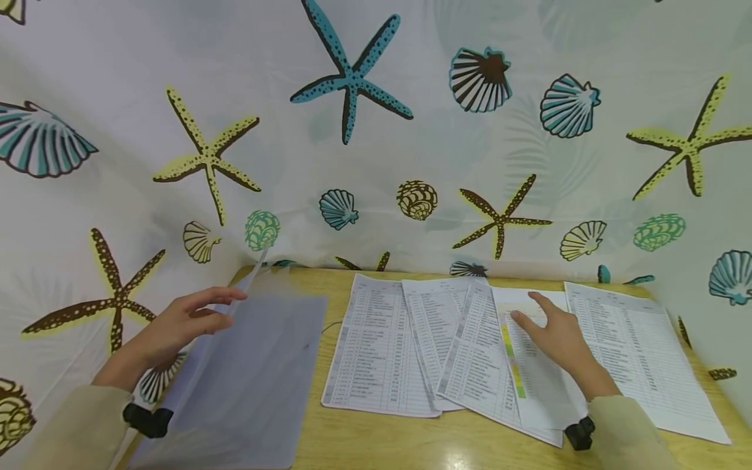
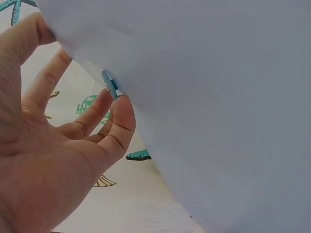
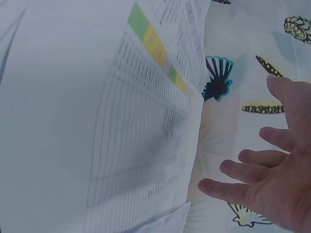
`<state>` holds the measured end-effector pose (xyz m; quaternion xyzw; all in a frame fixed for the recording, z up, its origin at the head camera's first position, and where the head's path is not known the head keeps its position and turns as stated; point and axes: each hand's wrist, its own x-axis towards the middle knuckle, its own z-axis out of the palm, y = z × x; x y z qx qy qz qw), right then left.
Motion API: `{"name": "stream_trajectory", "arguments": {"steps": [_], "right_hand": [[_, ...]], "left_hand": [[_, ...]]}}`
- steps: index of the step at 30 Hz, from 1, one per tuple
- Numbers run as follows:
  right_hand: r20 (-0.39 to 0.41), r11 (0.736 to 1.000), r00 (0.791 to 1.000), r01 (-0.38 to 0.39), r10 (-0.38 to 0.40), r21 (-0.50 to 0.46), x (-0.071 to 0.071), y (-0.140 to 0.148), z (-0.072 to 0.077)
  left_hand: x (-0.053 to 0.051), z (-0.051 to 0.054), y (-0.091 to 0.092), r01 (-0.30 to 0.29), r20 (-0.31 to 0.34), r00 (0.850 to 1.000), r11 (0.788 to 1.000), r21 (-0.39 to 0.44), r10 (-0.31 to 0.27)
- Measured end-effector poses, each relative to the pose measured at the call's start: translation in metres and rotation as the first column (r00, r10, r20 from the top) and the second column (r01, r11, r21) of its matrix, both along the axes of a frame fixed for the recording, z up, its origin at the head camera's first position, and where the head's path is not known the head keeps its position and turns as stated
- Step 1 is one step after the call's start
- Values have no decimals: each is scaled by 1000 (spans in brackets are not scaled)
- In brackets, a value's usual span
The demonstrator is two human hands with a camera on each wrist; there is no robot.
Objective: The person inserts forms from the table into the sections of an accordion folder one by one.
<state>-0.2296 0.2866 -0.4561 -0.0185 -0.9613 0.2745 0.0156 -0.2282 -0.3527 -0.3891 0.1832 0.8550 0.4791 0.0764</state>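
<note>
My two sleeves point(image 1: 76, 424) lie nearest, each with a black strap point(image 1: 147, 420) at the wrist. My left hand point(image 1: 176, 323) is at the raised cover of the folder point(image 1: 264, 372) on the left of the tabletop point(image 1: 382, 447). Its thumb and fingers are apart, the tips touching the cover's edge beside a blue button point(image 2: 110, 85); I can't tell whether any of them truly pinch it. My right hand point(image 1: 558, 336) hovers over the sheet with the coloured strip point(image 1: 537, 385), fingers spread and holding nothing.

As I judge it, the laying out is done: the left sheet point(image 1: 376, 346), the second sheet point(image 1: 431, 313) and the third sheet point(image 1: 482, 352) overlap in a loose fan, the strip sheet partly over the third, and the right sheet point(image 1: 628, 359) lies at the far right. The folder's cover is up, so I'd call that part begun. No gathering shows: the sheets sit askew, outside the folder and not squared into a pile. The button is not fastened to anything I can see, and whether the folder contains papers I can't tell.
</note>
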Motion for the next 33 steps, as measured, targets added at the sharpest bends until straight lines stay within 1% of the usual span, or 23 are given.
{"name": "stream_trajectory", "arguments": {"steps": [5, 12, 14, 17, 18, 20, 23, 26, 28, 30, 31, 33], "right_hand": [[3, 996, 996, 88, -88, -16, 5, 30, 0], [-69, 976, 977, 195, -202, -100, 18, 71, 4], [-62, 969, 973, 215, -224, -118, 22, 85, 6], [-9, 949, 961, 271, -276, -160, 29, 108, 4], [21, 941, 955, 294, -295, -166, 31, 116, 3], [83, 921, 936, 351, -341, -171, 34, 133, -2], [127, 896, 909, 415, -398, -157, 37, 160, -13], [102, 876, 883, 469, -459, -116, 40, 181, -27], [83, 859, 861, 507, -501, -73, 43, 190, -32], [82, 841, 839, 541, -538, -27, 47, 194, -34], [91, 831, 828, 557, -554, -10, 50, 194, -32], [107, 817, 812, 577, -574, 10, 57, 194, -29]], "left_hand": [[-1, 0, 1, -3, 5, 1000, 1000, -7, 3], [-4, 0, 1, 14, -19, 1000, 1000, 1, -14], [-4, -1, 1, 15, -24, 1000, 1000, 8, -15], [-4, -3, 1, 26, -22, 999, 999, 20, -26], [-4, -3, 1, 28, -19, 999, 999, 27, -28], [-3, -5, 1, 32, -11, 999, 999, 37, -32], [-3, -6, 0, 33, -6, 999, 999, 39, -33], [-4, -6, 0, 25, -13, 1000, 999, 28, -25], [-4, -6, -1, 20, -14, 1000, 1000, 22, -20], [-4, -5, 0, 20, -14, 1000, 1000, 21, -19], [-4, -5, 0, 25, -15, 1000, 999, 22, -25], [-4, -5, 1, 35, -17, 999, 999, 27, -35]]}}
